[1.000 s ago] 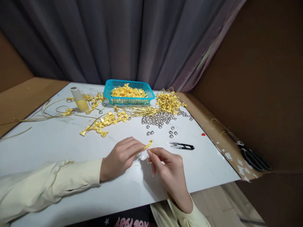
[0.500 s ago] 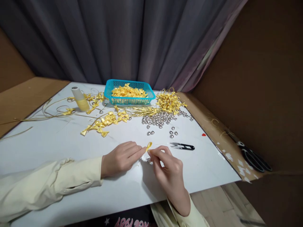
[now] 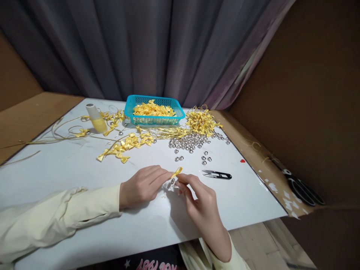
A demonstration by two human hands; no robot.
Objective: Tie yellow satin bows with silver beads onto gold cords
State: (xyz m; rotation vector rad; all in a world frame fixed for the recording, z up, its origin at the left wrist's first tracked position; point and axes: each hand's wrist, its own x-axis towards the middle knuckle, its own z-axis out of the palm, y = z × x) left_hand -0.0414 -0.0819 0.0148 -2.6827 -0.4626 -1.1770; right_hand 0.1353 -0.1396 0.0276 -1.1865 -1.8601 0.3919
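Observation:
A small yellow ribbon piece [image 3: 177, 172] stands up between my fingertips, above the near middle of the white table. My left hand [image 3: 143, 187] reaches in from the left, palm down, its fingers closed on the ribbon's left end. From the right, my right hand [image 3: 201, 202] pinches at the ribbon's other side, with thumb and index finger bent together. Just below the ribbon shows a silver bead [image 3: 172, 181], in front of some crumpled white material [image 3: 168, 186]. Whether the bead is fixed to the ribbon I cannot tell. Black thread snips [image 3: 217, 174] lie right of my right hand.
A blue basket [image 3: 154, 119] of yellow bows stands at the back. Nearby lie loose bows [image 3: 131, 141], a heap of corded bows [image 3: 200, 120] and several silver beads [image 3: 188, 142]. A bottle [image 3: 97, 119] stands left. Black scissors [image 3: 299, 187] rest beyond the right edge.
The ribbon has tilted and lies more slanted toward the right. My right fingers have shifted slightly, and a silver bead now shows beneath the ribbon. My left hand has barely moved.

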